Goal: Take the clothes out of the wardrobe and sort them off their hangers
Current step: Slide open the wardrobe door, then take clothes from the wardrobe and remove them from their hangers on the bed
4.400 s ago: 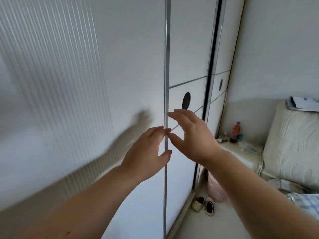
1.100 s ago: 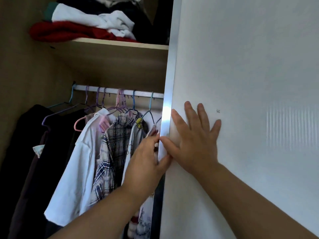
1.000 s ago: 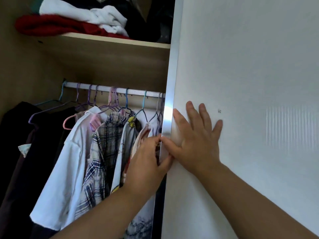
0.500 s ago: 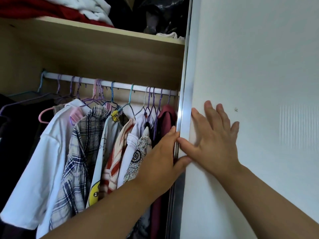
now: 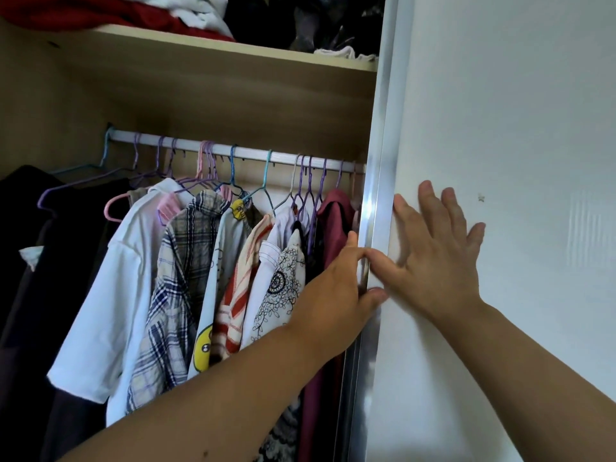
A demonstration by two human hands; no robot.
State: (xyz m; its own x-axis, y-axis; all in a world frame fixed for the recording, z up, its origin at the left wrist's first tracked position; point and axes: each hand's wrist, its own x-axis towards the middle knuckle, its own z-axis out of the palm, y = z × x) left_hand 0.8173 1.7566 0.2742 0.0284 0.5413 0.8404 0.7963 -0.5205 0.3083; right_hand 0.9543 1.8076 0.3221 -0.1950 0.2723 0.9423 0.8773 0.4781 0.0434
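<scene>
The wardrobe [image 5: 50,105] stands open on its left side, and the clothes [image 5: 186,278] hang inside on coloured wire hangers [image 5: 266,171] along a white rail [image 5: 250,151] under a wooden shelf [image 5: 233,55]. From the left hang dark coats [image 5: 33,261], a white shirt [image 5: 110,295], a plaid shirt [image 5: 176,261], a white tee with a yellow smiley [image 5: 201,348], an orange-striped top [image 5: 236,295], a white top with a black flower print [image 5: 276,288] and a maroon garment [image 5: 336,221] right next to the door. Folded red, white and dark things [image 5: 83,11] are piled on the shelf above.

The white sliding door [image 5: 516,111] fills the right half of the view, and its metal edge [image 5: 383,128] hides the right end of the rail and whatever hangs behind it.

Both forearms reach up from below. The left hand [image 5: 333,295] grips the door at its metal edge: the fingers pass behind the strip, in front of the maroon garment, and the thumb lies on the front. The right hand [image 5: 433,255] lies flat on the door face just beside the edge, fingers straight and spread, pointing up, thumb stretched toward the strip and close to the left hand. It holds nothing. Neither hand has hold of any garment or hanger.
</scene>
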